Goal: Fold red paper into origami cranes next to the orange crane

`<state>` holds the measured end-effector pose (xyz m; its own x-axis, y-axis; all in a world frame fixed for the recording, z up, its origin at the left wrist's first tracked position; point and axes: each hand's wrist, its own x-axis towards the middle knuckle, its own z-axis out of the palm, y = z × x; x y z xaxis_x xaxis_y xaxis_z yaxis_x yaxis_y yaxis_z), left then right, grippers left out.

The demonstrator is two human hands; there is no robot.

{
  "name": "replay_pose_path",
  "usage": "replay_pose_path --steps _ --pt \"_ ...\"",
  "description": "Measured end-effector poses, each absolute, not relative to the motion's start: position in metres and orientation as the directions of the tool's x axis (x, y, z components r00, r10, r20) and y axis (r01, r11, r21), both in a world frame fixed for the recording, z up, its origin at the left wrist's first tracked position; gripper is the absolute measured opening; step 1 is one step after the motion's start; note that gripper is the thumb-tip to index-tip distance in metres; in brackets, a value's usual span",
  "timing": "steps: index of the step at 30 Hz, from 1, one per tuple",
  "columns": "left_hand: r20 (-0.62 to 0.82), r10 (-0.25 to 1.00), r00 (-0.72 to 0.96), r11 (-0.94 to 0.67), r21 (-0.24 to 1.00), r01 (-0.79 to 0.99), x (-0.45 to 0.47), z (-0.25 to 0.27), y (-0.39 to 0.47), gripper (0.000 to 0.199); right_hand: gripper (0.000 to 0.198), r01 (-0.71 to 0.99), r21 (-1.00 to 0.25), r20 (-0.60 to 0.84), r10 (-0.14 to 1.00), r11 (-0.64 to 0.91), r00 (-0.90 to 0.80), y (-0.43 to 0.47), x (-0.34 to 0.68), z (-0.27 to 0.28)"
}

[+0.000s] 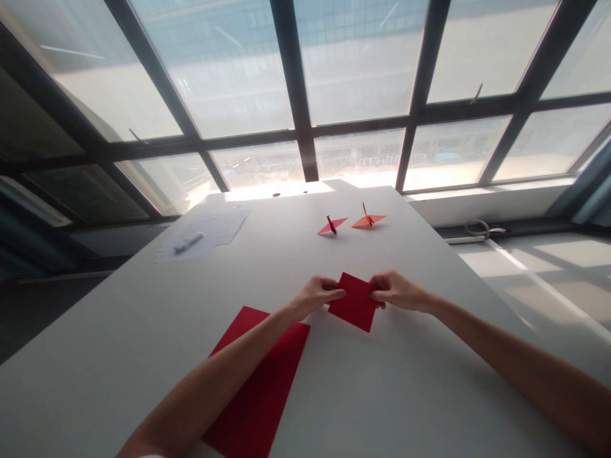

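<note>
A small red square of paper [354,304] is held between both hands, a little above the white table. My left hand [319,296] pinches its left edge, thumb on top. On the opposite edge my right hand [390,291] grips it the same way, fingers partly hidden behind. Under my left forearm lies a larger red sheet of paper [267,388], partly covered by the arm. Beyond the hands stand a red paper crane [333,226] and, to its right, an orange paper crane [369,220].
Several white papers [229,224] lie at the table's back left with a whitish marker-like object [189,242] on them. The white table [405,388] reaches to the large windows [358,70]. A coiled cable [478,227] sits beyond its right edge.
</note>
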<state>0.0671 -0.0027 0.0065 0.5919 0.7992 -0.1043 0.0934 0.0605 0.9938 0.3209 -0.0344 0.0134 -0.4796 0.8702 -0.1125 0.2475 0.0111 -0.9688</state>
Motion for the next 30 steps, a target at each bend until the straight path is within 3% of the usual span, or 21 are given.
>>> replay_pose_path --steps 5,12,14,16,18,19,21,25,28,30 --pt "-0.120 0.811 0.573 0.101 0.993 0.065 0.072 0.007 -0.007 0.035 0.017 0.247 -0.969 -0.142 0.798 0.009 -0.586 -0.035 0.322 0.014" --pt "-0.062 0.865 0.498 0.025 0.996 0.080 0.075 -0.005 -0.003 0.042 0.015 0.262 -0.965 -0.167 0.797 -0.012 -0.580 -0.035 0.322 0.014" --pt "0.075 0.912 0.403 -0.134 0.983 0.122 0.076 -0.005 -0.004 0.044 0.017 0.276 -0.960 -0.172 0.865 -0.041 -0.472 -0.033 0.321 0.011" --pt "0.277 0.889 0.364 -0.380 0.890 0.251 0.076 -0.003 -0.009 0.038 0.021 0.283 -0.956 -0.170 0.927 -0.074 -0.334 -0.031 0.319 0.005" --pt "0.406 0.776 0.484 -0.603 0.703 0.377 0.077 0.000 -0.016 0.030 0.024 0.303 -0.949 -0.160 0.959 -0.084 -0.236 -0.030 0.318 -0.002" --pt "0.401 0.703 0.587 -0.683 0.611 0.401 0.077 0.002 -0.020 0.029 0.025 0.340 -0.937 -0.155 0.966 -0.078 -0.207 -0.030 0.317 -0.005" --pt "0.343 0.606 0.718 -0.769 0.483 0.419 0.078 0.004 -0.027 0.030 0.026 0.505 -0.863 -0.126 0.978 -0.026 -0.165 -0.032 0.317 -0.009" --pt "0.248 0.524 0.815 -0.821 0.402 0.405 0.078 0.001 -0.031 0.037 0.031 0.861 -0.491 0.125 0.989 0.133 -0.082 -0.040 0.318 -0.006" --pt "0.240 0.475 0.847 -0.840 0.412 0.355 0.076 -0.004 -0.027 0.044 0.038 0.856 -0.353 0.299 0.913 0.378 -0.279 -0.040 0.316 -0.005" --pt "0.236 0.461 0.855 -0.844 0.413 0.342 0.076 -0.007 -0.025 0.045 0.047 0.790 -0.310 0.286 0.844 0.529 -0.454 -0.038 0.315 -0.009"
